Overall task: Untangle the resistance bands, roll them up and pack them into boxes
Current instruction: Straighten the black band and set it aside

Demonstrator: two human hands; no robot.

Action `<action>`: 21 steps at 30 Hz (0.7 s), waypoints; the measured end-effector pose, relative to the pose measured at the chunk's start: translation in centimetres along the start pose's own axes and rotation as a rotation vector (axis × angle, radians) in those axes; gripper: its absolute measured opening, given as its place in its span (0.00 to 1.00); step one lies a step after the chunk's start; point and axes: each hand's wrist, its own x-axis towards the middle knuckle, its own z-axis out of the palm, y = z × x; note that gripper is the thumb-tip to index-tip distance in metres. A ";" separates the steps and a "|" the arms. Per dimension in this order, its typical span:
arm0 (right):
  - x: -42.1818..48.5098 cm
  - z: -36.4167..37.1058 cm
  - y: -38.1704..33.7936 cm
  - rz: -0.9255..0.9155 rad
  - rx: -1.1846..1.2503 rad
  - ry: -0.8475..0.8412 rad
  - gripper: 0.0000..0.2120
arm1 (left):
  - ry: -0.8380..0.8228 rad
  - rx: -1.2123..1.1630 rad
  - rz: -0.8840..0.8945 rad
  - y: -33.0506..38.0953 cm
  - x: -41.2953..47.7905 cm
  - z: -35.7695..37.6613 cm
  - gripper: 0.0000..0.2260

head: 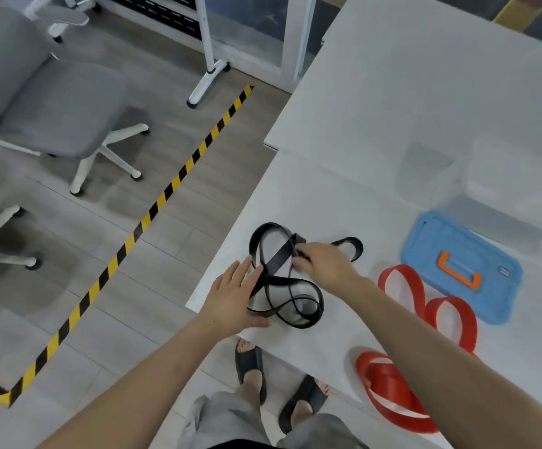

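The task is judged barely begun: nothing is rolled or packed. The black band (282, 277), looped and crossed over itself, lies on the desk (376, 131). One strand is pinched in the right hand (323, 262)'s grip; the left hand (230, 299), fingers spread, is pressed flat beside it. The red band (405, 322) lies tangled further right, near a closed blue box (461, 264).

I can read no words, numbers or brand names anywhere from here. The blue lid (461, 267) on the bench (392, 108) carries a small sticker (504, 271) near its right corner, but it is too blurred for me to make out.
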 end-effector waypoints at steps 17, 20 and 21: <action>-4.7 6.0 -2.8 0.011 -0.236 0.091 0.28 | 0.143 -0.503 -0.133 -0.6 -0.5 1.2 0.31; -5.5 3.1 -3.2 -0.028 -0.127 0.129 0.23 | 0.193 -0.579 -0.133 0.4 -0.8 -0.1 0.30; -6.1 2.1 -3.3 -0.034 -0.100 0.169 0.20 | 0.214 -0.602 -0.122 0.8 -1.0 -0.6 0.30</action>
